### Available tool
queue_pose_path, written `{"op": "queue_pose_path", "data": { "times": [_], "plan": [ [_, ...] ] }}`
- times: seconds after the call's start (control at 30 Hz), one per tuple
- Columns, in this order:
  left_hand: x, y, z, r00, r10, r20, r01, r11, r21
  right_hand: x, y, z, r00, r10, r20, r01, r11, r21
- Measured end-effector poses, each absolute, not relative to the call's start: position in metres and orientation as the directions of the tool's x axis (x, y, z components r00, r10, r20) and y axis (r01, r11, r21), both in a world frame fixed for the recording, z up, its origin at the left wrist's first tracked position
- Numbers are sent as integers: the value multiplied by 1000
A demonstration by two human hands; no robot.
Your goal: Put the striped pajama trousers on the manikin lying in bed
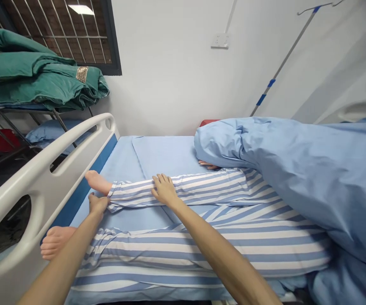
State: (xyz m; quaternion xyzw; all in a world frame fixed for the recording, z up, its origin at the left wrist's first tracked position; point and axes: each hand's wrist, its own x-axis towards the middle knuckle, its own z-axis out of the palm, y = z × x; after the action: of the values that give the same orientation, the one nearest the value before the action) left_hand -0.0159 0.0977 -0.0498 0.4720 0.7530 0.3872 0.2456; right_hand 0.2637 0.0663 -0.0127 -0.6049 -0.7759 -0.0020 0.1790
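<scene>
The far leg, clad in striped trousers, is stretched along the bed, with its bare foot near the footboard. The right hand is laid open on the lower part of this leg, palm down and fingers spread over the cloth. The left hand is set at the heel and the trouser hem; whether anything is gripped by it cannot be told, as its fingers are partly hidden. The near leg is untouched by either hand.

The leg is judged to be fairly heavy and firm along its length, hinged at the knee and ankle, and to need gentle handling. The trousers look thin, soft and loose, so cloth may be slid or bunched if it alone is pinched. A sounder hold would be had under the heel and beneath the calf or knee, with the weight shared between both palms.

No brand, label or writing can be read. Only ornamental bands are seen on the green cloth, and no lettering can be made out on the wall socket.
</scene>
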Motion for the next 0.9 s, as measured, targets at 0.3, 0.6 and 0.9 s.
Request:
{"op": "queue_pose_path", "data": {
  "times": [0.3,0.6,0.9],
  "plan": [
    [-22,52,9,-204,977,55,823,141,550,271,-1,-9,-190,946,261,910,270,-315],
    [2,-29,-15,302,927,222,854,-367,368,281,-78,-6,-187,958,216,888,259,-379],
    [-6,-30,-33,554,832,-12,824,-551,-133,273,-86,-10,-119,992,48,927,128,-354]
  ]
}}
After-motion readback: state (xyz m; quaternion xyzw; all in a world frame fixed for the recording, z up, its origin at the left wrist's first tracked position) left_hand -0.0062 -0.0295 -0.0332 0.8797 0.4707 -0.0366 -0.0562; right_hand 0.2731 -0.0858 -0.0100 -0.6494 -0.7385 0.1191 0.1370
